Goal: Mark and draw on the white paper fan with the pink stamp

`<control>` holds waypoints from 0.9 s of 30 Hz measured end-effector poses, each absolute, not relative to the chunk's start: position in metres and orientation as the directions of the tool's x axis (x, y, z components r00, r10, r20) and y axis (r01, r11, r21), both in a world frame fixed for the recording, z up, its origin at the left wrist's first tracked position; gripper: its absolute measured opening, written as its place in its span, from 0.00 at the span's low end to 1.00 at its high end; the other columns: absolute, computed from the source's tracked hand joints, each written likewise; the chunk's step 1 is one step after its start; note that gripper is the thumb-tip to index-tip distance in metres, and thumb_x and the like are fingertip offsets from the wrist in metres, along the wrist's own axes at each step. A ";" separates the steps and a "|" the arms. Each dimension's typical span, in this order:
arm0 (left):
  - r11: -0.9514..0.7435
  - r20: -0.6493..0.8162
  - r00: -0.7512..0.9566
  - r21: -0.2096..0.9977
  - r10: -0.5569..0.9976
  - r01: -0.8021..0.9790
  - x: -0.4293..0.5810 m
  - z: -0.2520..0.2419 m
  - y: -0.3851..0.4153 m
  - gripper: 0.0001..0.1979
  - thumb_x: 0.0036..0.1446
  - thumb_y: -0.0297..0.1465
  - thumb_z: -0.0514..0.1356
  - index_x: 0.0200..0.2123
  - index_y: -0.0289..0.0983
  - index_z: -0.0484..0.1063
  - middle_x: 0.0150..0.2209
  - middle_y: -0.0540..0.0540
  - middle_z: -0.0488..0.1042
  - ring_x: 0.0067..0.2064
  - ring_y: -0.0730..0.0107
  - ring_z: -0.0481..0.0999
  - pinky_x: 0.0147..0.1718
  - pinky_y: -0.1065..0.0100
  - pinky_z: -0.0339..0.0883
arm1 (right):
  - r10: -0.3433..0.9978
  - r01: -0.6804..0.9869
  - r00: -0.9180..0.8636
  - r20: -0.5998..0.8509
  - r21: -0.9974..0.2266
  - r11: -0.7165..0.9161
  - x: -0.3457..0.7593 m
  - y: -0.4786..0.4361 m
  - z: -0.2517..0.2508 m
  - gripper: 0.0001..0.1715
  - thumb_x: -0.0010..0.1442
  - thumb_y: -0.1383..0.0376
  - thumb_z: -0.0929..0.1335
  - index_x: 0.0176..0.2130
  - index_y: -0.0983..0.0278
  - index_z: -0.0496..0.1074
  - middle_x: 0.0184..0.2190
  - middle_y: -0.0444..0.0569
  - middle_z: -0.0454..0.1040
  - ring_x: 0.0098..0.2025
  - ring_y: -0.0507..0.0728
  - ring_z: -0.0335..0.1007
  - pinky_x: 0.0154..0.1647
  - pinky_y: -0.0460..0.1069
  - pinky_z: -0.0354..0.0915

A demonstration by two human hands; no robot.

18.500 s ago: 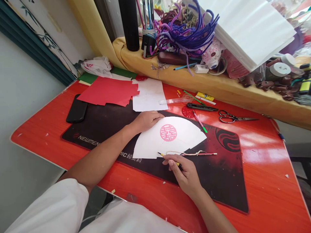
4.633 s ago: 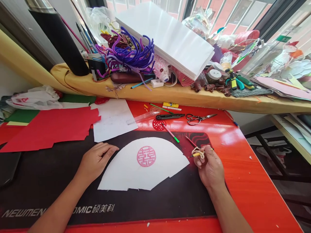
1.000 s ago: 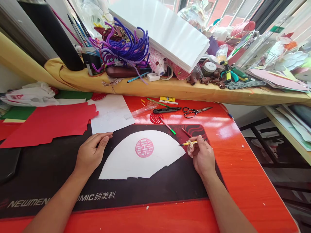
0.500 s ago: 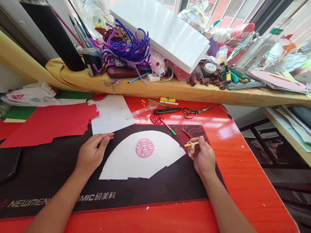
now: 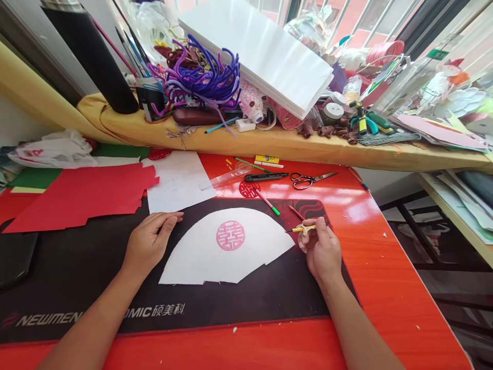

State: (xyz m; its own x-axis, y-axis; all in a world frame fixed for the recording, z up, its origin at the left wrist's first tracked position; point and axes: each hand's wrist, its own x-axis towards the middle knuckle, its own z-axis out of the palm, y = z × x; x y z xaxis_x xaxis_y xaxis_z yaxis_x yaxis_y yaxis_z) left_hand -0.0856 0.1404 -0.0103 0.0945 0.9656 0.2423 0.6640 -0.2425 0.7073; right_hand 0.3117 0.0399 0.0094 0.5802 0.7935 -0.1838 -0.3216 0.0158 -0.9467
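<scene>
A white fan-shaped paper (image 5: 200, 257) with a pink round stamp (image 5: 230, 235) lies on the black desk mat (image 5: 77, 267). My left hand (image 5: 148, 245) rests flat on the mat at the paper's left edge, fingers stretched out, holding nothing. To the right of the paper, my right hand (image 5: 320, 250) is closed on a yellow pencil (image 5: 298, 229) with a pale string wound round it. The pencil's tip points left towards the paper. A red pencil (image 5: 296, 211) lies just behind that hand.
Red paper (image 5: 77, 195) and a white sheet (image 5: 179, 180) lie at the back left. A ruler (image 5: 225, 178), a black utility knife (image 5: 265, 177), scissors (image 5: 310, 179) and a pink-green pen (image 5: 267, 201) lie behind the fan. A cluttered yellow shelf (image 5: 269, 146) runs along the back.
Little has moved in the last second; my right hand has shifted slightly with the pencil. Much earlier that hand held the pencil at the paper's lower edge.
</scene>
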 end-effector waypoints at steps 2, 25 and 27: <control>-0.233 0.234 0.088 0.712 0.968 0.662 -0.086 -0.010 0.140 0.24 0.74 0.53 0.56 0.45 0.44 0.87 0.45 0.47 0.88 0.52 0.56 0.85 0.53 0.58 0.78 | 0.792 -0.314 0.584 -0.176 -0.949 0.021 0.312 0.040 0.008 0.34 0.56 0.35 0.80 0.35 0.63 0.81 0.17 0.40 0.69 0.18 0.50 0.65 0.18 0.45 0.59; -0.250 0.232 0.120 0.685 0.965 0.684 -0.087 -0.011 0.143 0.25 0.74 0.52 0.55 0.44 0.45 0.87 0.45 0.46 0.89 0.52 0.54 0.85 0.53 0.57 0.78 | 0.792 -0.308 0.587 -0.168 -0.951 0.026 0.311 0.039 0.008 0.34 0.55 0.35 0.81 0.33 0.62 0.79 0.18 0.40 0.68 0.19 0.50 0.64 0.18 0.45 0.57; -0.250 0.226 0.126 0.684 0.966 0.686 -0.087 -0.012 0.143 0.25 0.75 0.53 0.55 0.44 0.45 0.87 0.45 0.46 0.88 0.53 0.54 0.85 0.53 0.57 0.78 | 0.792 -0.305 0.584 -0.178 -0.952 0.011 0.311 0.039 0.009 0.36 0.55 0.34 0.80 0.35 0.63 0.81 0.17 0.40 0.68 0.19 0.50 0.64 0.18 0.45 0.58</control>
State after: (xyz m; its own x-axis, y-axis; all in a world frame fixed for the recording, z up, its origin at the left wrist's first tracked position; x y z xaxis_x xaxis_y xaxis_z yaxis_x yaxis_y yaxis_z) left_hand -0.0871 0.1426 -0.0116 0.1260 0.9658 0.2265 0.6857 -0.2497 0.6837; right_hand 0.3105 0.0390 0.0087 0.5844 0.7917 -0.1780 -0.3045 0.0107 -0.9524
